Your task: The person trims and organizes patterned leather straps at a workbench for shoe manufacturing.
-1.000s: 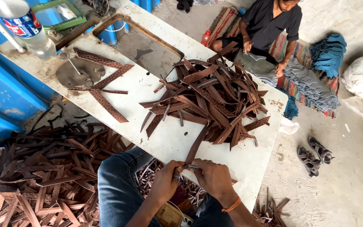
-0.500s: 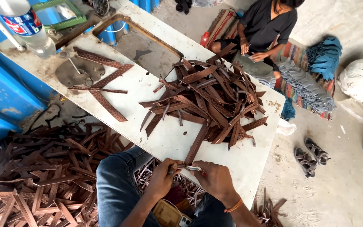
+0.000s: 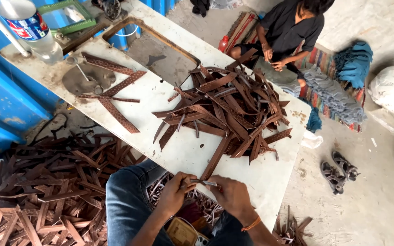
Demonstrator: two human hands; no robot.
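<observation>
My left hand (image 3: 175,192) and my right hand (image 3: 231,196) meet at the near edge of the white table (image 3: 183,150). Between them I pinch the end of a long brown leather strip (image 3: 216,157) that runs up toward a big pile of brown strips (image 3: 233,107) in the middle of the table. A thin metal tool (image 3: 207,182) shows between my fingers. My knee in blue jeans (image 3: 128,196) is under the table edge.
A large heap of brown strips (image 3: 42,191) covers the floor at the left. Perforated strips (image 3: 115,91), scissors (image 3: 80,73) and a plastic bottle (image 3: 30,29) lie at the table's far left. A seated person (image 3: 288,32) works beyond the table; sandals (image 3: 338,171) lie at the right.
My hands have stayed at the table's near edge on the same strip, with the fingers shifting slightly. The seated person has moved their hands a little.
</observation>
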